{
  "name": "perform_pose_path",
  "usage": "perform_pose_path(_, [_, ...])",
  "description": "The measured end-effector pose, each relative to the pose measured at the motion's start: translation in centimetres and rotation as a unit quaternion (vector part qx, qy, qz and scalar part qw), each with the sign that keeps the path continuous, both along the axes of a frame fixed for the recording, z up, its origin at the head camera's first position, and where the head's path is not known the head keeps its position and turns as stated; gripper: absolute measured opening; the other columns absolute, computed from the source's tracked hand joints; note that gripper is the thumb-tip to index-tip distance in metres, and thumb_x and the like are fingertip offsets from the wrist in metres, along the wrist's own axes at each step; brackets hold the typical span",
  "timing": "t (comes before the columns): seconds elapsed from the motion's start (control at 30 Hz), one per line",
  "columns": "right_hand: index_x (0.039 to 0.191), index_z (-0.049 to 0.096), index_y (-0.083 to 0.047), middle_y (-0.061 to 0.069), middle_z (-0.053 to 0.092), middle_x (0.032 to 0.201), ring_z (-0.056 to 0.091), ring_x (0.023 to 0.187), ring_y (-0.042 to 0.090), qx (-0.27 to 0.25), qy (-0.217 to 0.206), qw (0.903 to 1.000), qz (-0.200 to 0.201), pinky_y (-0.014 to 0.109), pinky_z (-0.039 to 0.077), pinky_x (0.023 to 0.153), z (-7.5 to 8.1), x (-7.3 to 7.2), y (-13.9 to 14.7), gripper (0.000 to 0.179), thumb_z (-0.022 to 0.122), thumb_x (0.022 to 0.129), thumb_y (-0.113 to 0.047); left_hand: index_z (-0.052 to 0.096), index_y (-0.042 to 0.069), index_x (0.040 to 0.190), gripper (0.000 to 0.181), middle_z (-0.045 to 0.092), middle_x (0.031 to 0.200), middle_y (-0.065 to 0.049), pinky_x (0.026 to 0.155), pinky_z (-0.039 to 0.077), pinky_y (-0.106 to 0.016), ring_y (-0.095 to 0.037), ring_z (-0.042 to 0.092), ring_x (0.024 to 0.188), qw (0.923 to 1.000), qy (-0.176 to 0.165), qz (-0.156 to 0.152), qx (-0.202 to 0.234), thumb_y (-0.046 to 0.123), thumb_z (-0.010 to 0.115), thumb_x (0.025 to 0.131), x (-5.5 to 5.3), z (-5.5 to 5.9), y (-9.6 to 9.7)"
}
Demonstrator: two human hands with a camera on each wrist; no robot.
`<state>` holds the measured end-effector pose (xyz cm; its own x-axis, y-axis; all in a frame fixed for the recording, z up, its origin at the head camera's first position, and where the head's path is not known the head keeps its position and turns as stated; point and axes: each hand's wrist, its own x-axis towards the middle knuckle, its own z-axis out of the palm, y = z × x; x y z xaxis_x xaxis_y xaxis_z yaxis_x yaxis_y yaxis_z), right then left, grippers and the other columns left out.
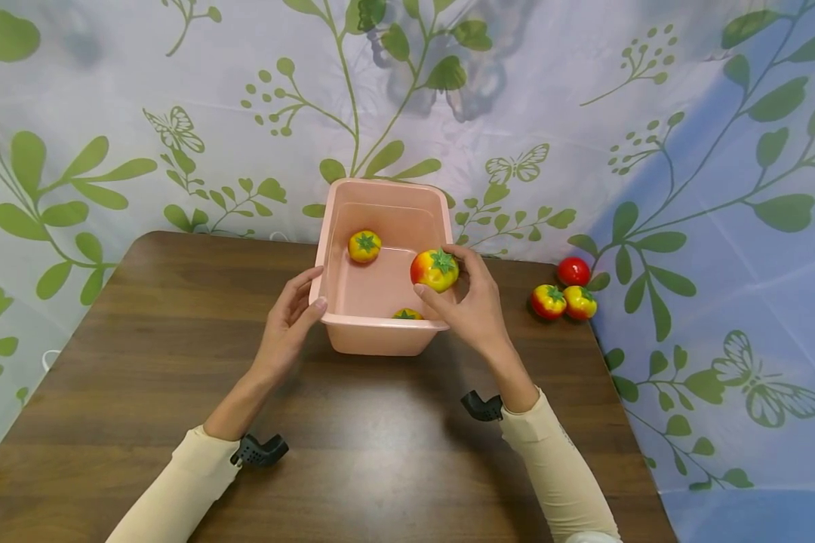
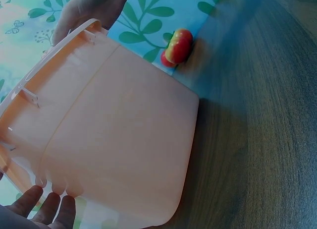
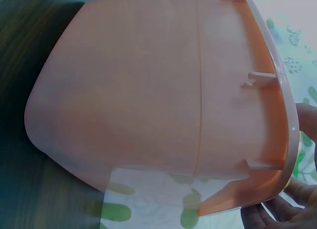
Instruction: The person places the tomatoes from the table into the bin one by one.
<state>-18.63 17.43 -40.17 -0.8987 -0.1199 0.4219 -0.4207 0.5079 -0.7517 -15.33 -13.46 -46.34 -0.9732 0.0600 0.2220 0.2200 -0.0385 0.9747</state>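
My right hand (image 1: 478, 305) holds a red and yellow tomato (image 1: 435, 271) with a green leafy top between thumb and fingers, over the right side of a pink plastic basin (image 1: 380, 323). My left hand (image 1: 288, 320) grips the basin's left rim, thumb near the front corner; in the left wrist view its fingers (image 2: 47, 206) lie against the outer wall. Inside the basin, a yellow tomato (image 1: 364, 246) sits at the back left. Another tomato (image 1: 407, 314) is mostly hidden behind the front rim. The right wrist view shows mainly the basin's wall (image 3: 124, 90).
Three more tomatoes stand together at the table's right edge: a red one (image 1: 573, 271), a red-yellow one (image 1: 548, 302) and a yellow-red one (image 1: 579, 302). The brown wooden table (image 1: 373, 452) meets a leaf-patterned cloth (image 1: 231, 113) behind and to the right.
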Motion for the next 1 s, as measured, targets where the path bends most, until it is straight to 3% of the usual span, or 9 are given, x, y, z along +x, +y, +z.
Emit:
perform_pose_path(0.17, [0.148,0.057,-0.016,0.005,0.062,0.143,0.062,0.124,0.024,-0.003,-0.008,1.0000,0.001,0.051,0.052,0.116,-0.03,0.03,-0.07,0.070,0.089,0.087,-0.034,0.047,0.021,0.162,0.054,0.047,0.165,-0.018,0.110,0.049,-0.014,-0.017,0.056,0.141,1.0000,0.000,-0.002,0.001,0.013,0.060,0.110,-0.04,-0.01,-0.02])
perform_pose_path(0.5, [0.148,0.058,-0.016,0.005,0.062,0.146,0.063,0.133,0.029,0.013,-0.017,0.9997,-0.011,0.052,0.051,0.117,-0.24,-0.15,0.01,0.068,0.086,0.090,-0.037,0.047,0.020,0.162,0.054,0.048,0.165,-0.015,0.111,0.048,-0.014,-0.040,0.050,0.148,1.0000,0.004,-0.003,0.000,0.013,0.059,0.110,-0.02,0.04,-0.02])
perform_pose_path(0.73, [0.148,0.058,-0.012,0.005,0.063,0.145,0.063,0.133,0.028,0.014,-0.017,0.9996,-0.015,0.051,0.051,0.118,-0.28,-0.15,-0.07,0.069,0.087,0.090,-0.037,0.047,0.023,0.162,0.054,0.047,0.166,-0.015,0.111,0.048,-0.014,-0.017,0.055,0.143,1.0000,0.001,-0.002,-0.009,0.014,0.059,0.110,-0.21,-0.07,-0.13])
perform_pose_path(1.0, [0.145,0.060,-0.010,0.007,0.065,0.144,0.064,0.131,0.028,0.009,-0.003,0.9999,-0.012,0.050,0.052,0.117,-0.41,-0.33,-0.01,0.066,0.087,0.090,-0.033,0.047,0.024,0.162,0.053,0.046,0.168,-0.008,0.113,0.046,-0.015,-0.034,0.050,0.150,0.9998,-0.005,-0.001,-0.019,0.016,0.058,0.111,-0.24,0.09,-0.17])
